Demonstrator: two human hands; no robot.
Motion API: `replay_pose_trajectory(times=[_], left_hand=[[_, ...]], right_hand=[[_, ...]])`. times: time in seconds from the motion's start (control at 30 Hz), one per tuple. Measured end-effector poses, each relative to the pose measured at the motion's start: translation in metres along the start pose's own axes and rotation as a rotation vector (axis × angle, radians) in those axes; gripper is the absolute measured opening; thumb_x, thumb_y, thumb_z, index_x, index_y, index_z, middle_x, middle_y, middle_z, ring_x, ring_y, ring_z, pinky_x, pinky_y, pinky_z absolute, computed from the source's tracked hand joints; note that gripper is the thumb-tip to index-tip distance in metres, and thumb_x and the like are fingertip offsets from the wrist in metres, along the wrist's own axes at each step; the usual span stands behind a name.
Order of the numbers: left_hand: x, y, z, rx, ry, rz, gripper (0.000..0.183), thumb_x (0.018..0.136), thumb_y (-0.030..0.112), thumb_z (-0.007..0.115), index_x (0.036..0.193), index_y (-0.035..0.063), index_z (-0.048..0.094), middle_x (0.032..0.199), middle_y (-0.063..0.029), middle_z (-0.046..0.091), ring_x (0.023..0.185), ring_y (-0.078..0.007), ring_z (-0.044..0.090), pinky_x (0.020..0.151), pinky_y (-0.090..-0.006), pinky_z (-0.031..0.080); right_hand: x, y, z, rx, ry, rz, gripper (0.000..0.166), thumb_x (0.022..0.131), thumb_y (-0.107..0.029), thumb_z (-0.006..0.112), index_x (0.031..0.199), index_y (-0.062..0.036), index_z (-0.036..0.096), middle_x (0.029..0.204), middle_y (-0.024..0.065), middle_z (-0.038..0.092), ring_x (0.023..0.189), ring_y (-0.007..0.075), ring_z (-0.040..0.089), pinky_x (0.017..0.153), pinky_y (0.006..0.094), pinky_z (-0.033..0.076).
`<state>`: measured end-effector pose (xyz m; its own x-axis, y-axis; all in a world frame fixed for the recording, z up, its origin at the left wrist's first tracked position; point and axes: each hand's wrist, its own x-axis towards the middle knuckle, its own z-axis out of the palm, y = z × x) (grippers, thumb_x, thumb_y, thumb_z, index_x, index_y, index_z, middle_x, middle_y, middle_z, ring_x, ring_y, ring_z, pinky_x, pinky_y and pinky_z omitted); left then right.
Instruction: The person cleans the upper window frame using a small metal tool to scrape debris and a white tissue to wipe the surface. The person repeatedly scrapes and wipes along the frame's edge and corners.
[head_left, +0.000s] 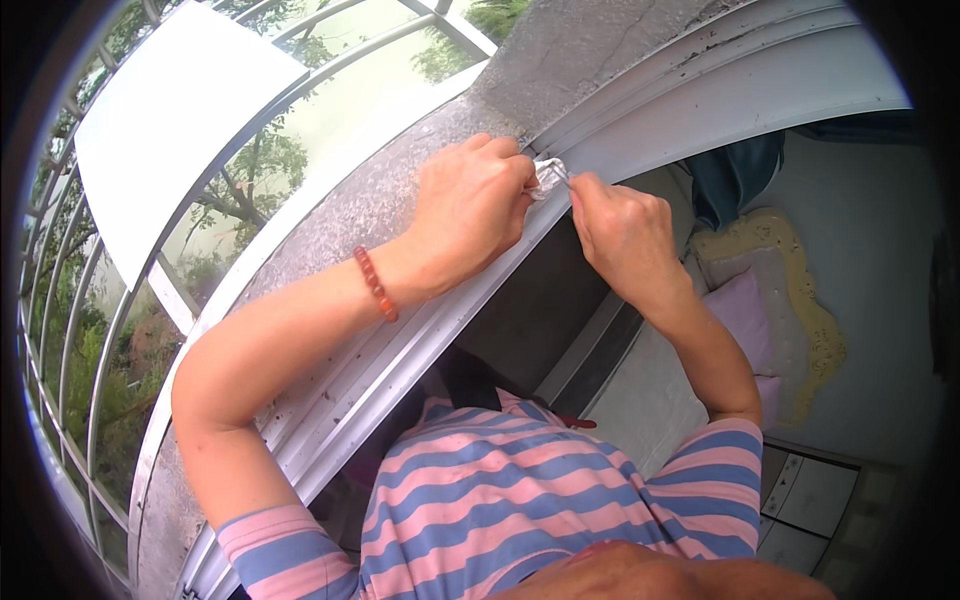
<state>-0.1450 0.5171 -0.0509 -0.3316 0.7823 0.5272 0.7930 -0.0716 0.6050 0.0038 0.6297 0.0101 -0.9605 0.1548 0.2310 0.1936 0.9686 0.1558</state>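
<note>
My left hand (474, 202), with a beaded bracelet (373, 283) at the wrist, pinches a crumpled white cloth or tissue (550, 178) between thumb and fingers. Opposite it, my right hand (628, 234) has its fingers closed on a thin greyish stem (565, 178) that meets the white wad. Most of that stem is hidden by the fingers, so its kind is unclear. Both hands are raised over the white metal window track (420, 341), close to where it meets a grey wall end (555, 67). Dark specks of dirt lie in the track's grooves.
Left of the track runs a rough concrete sill (330, 217), then a metal window cage (94, 360) with a white panel (187, 127) and trees outside. On the room side are a bed with an ornate headboard (814, 322), a pink pillow (739, 315) and a dark teal curtain (731, 180).
</note>
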Motion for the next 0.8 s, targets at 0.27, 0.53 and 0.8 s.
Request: replay_pose_trajectory(times=[0.27,0.53,0.8], left_hand=[[0.028,-0.015,0.035,0.051,-0.110,-0.061,0.011,0.072,0.012,0.066,0.080,0.0063,0.071,0.080,-0.0102,0.066,0.080,-0.0304,0.064,0.074,-0.0416,0.049],[0.032,-0.017,0.032,0.033,-0.200,-0.066,0.013,0.074,0.011,0.063,0.082,0.0063,0.072,0.085,-0.0132,0.069,0.083,-0.0342,0.065,0.075,-0.0429,0.051],[0.025,-0.021,0.020,-0.017,-0.203,-0.131,0.014,0.075,0.016,0.067,0.085,0.0069,0.073,0.082,-0.0147,0.068,0.080,-0.0353,0.065,0.072,-0.0440,0.051]], right_hand=[[0.017,-0.009,0.022,-0.238,-0.070,-0.011,0.015,0.070,0.001,0.064,0.074,-0.0062,0.051,0.060,0.0083,0.060,0.056,0.0231,0.065,0.049,0.0327,0.052],[0.015,-0.006,0.035,-0.235,-0.054,0.061,0.008,0.075,0.000,0.059,0.076,-0.0042,0.053,0.060,0.0128,0.061,0.057,0.0296,0.066,0.050,0.0388,0.053],[0.029,-0.006,0.025,0.032,-0.107,0.208,0.007,0.082,-0.008,0.062,0.081,-0.0013,0.059,0.065,0.0172,0.064,0.060,0.0365,0.064,0.057,0.0433,0.051]])
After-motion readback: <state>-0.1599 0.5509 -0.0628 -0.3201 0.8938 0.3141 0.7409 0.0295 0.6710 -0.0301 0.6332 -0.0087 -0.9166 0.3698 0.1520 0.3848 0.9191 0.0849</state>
